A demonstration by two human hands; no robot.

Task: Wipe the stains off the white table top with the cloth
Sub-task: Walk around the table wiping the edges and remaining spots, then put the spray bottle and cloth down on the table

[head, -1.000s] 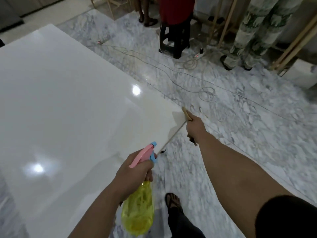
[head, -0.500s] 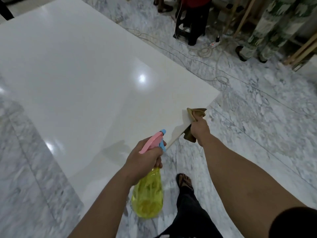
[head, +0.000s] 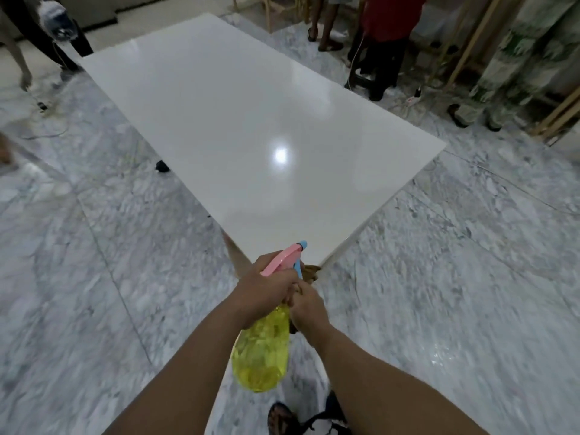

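The glossy white table top (head: 238,120) stretches away from me, its near corner just ahead of my hands. My left hand (head: 266,290) grips a yellow spray bottle (head: 262,353) with a pink and blue trigger head pointing at that corner. My right hand (head: 306,304) is closed beside the bottle's neck, touching my left hand. A piece of brown cloth (head: 310,271) shows just beyond my right hand, at the table's corner; the hands hide most of it. I see no clear stains on the top from here.
Grey marble floor (head: 455,277) surrounds the table. Cables (head: 408,103) and a power strip lie on the floor at the far right, where people stand by wooden frames. Another person stands at the far left. A small dark object (head: 162,166) lies by the table's left edge.
I have stepped around to the table's corner, so the whole top is in view. My right hand with the cloth left the table edge and came in against the bottle.
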